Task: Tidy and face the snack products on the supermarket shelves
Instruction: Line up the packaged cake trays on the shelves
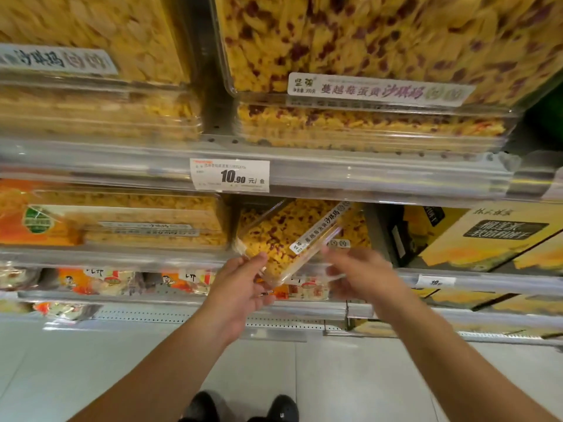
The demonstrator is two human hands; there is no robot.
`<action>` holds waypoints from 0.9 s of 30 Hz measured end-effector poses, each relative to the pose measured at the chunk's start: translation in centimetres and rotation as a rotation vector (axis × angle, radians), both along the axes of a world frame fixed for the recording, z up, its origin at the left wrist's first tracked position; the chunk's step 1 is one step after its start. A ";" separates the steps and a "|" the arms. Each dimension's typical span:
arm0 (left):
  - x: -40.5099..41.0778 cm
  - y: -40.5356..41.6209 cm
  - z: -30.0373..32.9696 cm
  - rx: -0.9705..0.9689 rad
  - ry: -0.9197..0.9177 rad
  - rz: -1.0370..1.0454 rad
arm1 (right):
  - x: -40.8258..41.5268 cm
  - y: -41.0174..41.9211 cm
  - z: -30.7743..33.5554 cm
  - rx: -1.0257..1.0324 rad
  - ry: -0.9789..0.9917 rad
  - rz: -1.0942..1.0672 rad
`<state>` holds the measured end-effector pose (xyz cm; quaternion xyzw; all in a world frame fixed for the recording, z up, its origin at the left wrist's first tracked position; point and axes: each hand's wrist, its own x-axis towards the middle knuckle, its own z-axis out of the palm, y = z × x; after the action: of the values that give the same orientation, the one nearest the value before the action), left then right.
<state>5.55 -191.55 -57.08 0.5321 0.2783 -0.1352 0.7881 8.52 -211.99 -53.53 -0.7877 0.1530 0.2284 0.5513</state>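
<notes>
Holding a tilted clear box point(292, 239) of cranberry snack, both hands.

Both bare forearms reaching up and forward from the lower edge of the view, converging toward the middle. Left hand point(240, 287) raised with palm turned inward, fingers curled and pinching the lower left corner of a clear snack box point(289, 239). Right hand point(362, 275) motion-blurred, back facing up, fingers extended toward the same box's lower right edge, grip unclear; two dark shoes point(243, 408) at the bottom, toes forward
</notes>
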 end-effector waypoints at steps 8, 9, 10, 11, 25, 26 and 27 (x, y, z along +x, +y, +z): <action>1.4 2.5 0.9 0.021 -0.015 0.070 | 10.4 -6.0 1.8 -0.525 -0.345 0.124; 1.3 2.4 0.9 0.026 -0.011 0.076 | 11.0 -6.2 1.6 -0.427 -0.285 0.081; 1.0 2.3 0.9 0.036 -0.004 0.075 | 11.5 -6.4 1.4 -0.347 -0.217 0.032; 0.7 2.2 0.9 0.057 0.005 0.072 | 12.0 -6.6 1.1 -0.301 -0.153 0.018; 0.9 0.5 1.8 -0.004 -0.085 0.272 | 9.8 -7.4 2.0 -0.276 0.151 0.059; 0.7 0.4 1.5 0.013 -0.074 0.259 | 9.6 -7.4 1.9 -0.275 0.144 0.041; 0.5 0.3 1.4 0.032 -0.069 0.237 | 9.3 -7.5 1.8 -0.272 0.129 0.016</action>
<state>6.03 -191.26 -55.66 0.5124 0.3141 -0.0184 0.7990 17.86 -219.45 -51.72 -0.8400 0.2112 0.2601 0.4267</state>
